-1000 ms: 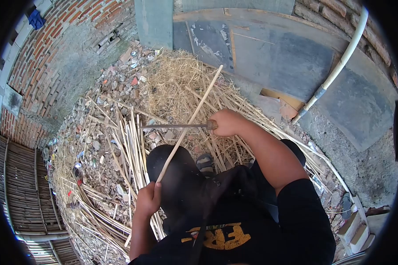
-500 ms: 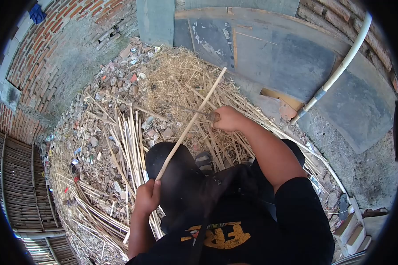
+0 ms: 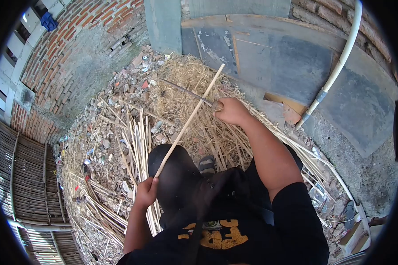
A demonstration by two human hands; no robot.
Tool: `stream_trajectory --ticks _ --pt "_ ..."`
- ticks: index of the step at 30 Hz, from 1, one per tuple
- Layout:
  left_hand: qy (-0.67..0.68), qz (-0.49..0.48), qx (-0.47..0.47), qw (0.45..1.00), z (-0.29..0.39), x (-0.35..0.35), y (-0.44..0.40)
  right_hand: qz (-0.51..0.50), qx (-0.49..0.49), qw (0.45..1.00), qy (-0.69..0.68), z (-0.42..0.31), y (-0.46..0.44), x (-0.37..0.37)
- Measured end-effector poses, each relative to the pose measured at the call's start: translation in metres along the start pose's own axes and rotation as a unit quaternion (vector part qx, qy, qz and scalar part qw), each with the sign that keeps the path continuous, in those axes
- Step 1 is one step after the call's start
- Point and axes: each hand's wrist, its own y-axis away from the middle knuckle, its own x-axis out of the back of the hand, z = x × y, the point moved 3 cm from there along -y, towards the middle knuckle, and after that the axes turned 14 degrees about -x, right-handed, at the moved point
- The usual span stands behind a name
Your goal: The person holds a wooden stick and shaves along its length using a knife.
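Observation:
A long pale bamboo stick point(image 3: 188, 123) slants up and away across my left knee. My left hand point(image 3: 146, 193) is closed round its near end. In my right hand point(image 3: 232, 111) is a knife point(image 3: 185, 91), its handle gripped in closed fingers. The long, narrow dark blade points to the upper left and crosses the stick in its far part; whether the edge touches the wood I cannot tell. Beneath the knife lies a heap of pale shavings point(image 3: 188, 73). Beside my left knee rests a bundle of split bamboo strips point(image 3: 139, 137).
Rubble point(image 3: 106, 137) covers the ground to the left, with more strips point(image 3: 104, 207) at the lower left. Dark boards point(image 3: 287, 57) lean ahead, and a pale pipe point(image 3: 340, 64) slants at the right. A brick wall point(image 3: 70, 48) and a slatted bamboo panel point(image 3: 26, 176) stand left.
The knife blade has swung farther up and left, showing more of its length past the stick. My left hand keeps hold of the stick's near end. The camera view has shifted slightly.

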Motion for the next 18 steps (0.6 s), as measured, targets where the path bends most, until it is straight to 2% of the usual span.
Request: stream_trajectory --ticks 5,8,9,13,14,17,18 --pt "-0.080 0.011 0.020 0.997 0.017 -0.003 0.004 0.002 0.018 1.000 -0.004 0.006 0.004 0.001" --pt "-0.080 0.038 0.036 0.995 0.035 -0.005 0.012 -0.028 0.006 0.999 -0.016 0.007 0.016 0.011" --pt "-0.070 0.038 0.055 0.995 0.046 -0.004 0.016 -0.021 0.017 1.000 -0.011 0.010 0.018 0.013" --pt "-0.104 0.054 0.019 0.993 0.092 0.008 0.035 -0.008 0.056 0.998 -0.017 0.018 0.027 0.027" --pt "-0.110 0.047 0.036 0.992 0.102 0.011 0.039 -0.012 0.069 0.998 -0.012 0.019 0.031 0.034" --pt "-0.098 0.037 0.080 0.991 0.113 0.011 0.042 0.062 0.119 0.990 -0.034 0.031 0.029 0.033" --pt "-0.095 0.027 0.086 0.991 0.111 0.012 0.039 0.045 0.110 0.993 -0.011 0.031 0.033 0.043"
